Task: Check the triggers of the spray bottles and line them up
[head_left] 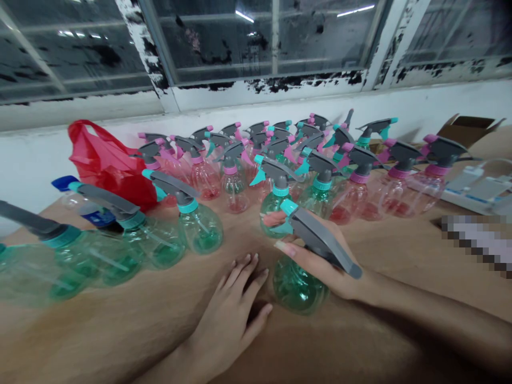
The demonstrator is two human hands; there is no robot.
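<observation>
My right hand (332,261) is wrapped round the neck of a green spray bottle (300,290) with a grey and turquoise trigger head. Its nozzle points up and to the left, and part of the neck is hidden by the fingers. Flat on the wooden table (160,330), my left hand (236,304) lies with fingers stretched, holding nothing, just left of that bottle. Behind the held bottle stands another green spray bottle (276,205). To the left, a row of green spray bottles includes one nearby green bottle (202,232).
Several pink spray bottles (206,178) crowd the back of the table with green ones. A red plastic bag (108,165) and a blue-capped drink bottle (96,210) sit at the left. On the right are an open cardboard box (466,130) and a white device (472,181).
</observation>
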